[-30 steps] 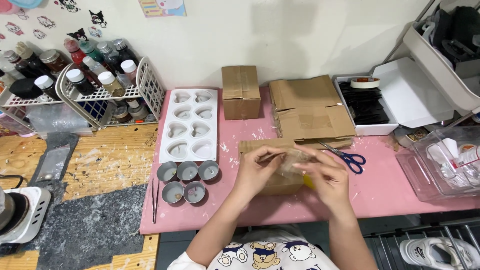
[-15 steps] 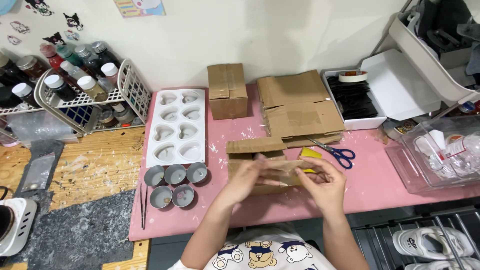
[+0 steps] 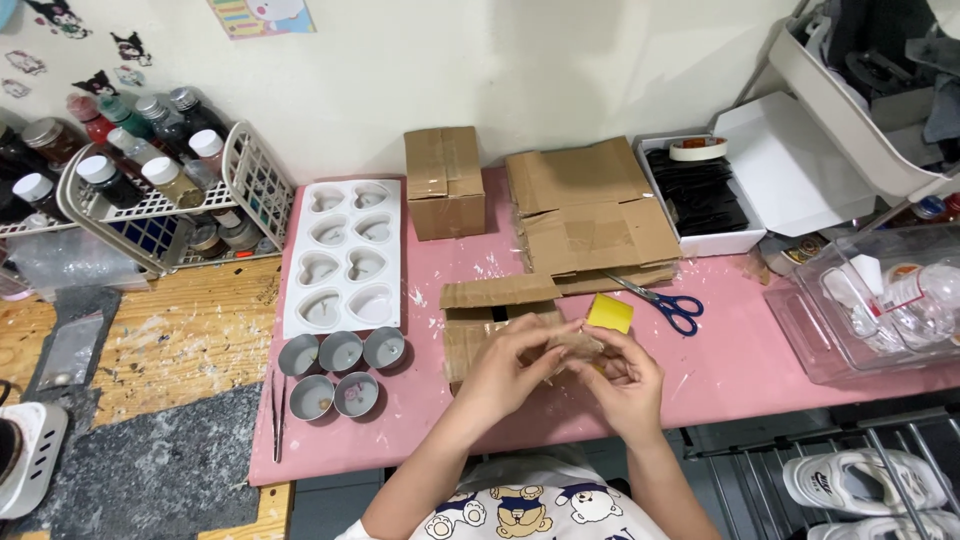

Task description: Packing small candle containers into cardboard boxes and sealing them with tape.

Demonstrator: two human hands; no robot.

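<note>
My left hand (image 3: 507,372) and my right hand (image 3: 625,378) meet over the pink table (image 3: 730,360), both pinching a small strip of brown cardboard or tape (image 3: 572,345) between the fingertips. Under the hands lies an open, flattened cardboard box (image 3: 490,300). A yellow block (image 3: 609,313) stands just beyond my right hand. Blue-handled scissors (image 3: 668,304) lie to its right.
A white heart-shaped mould tray (image 3: 343,255) and several small metal cups (image 3: 340,351) sit left of the box, with tweezers (image 3: 277,412) beside them. A small closed carton (image 3: 445,182), flattened cardboard (image 3: 585,215), a white box with a tape roll (image 3: 697,148), a bottle rack (image 3: 150,200) and a clear bin (image 3: 880,300) ring the table.
My hands have drawn together and nearer to me, now pinching the brown strip. The yellow block is more exposed beyond my right hand. The camera view has shifted.
</note>
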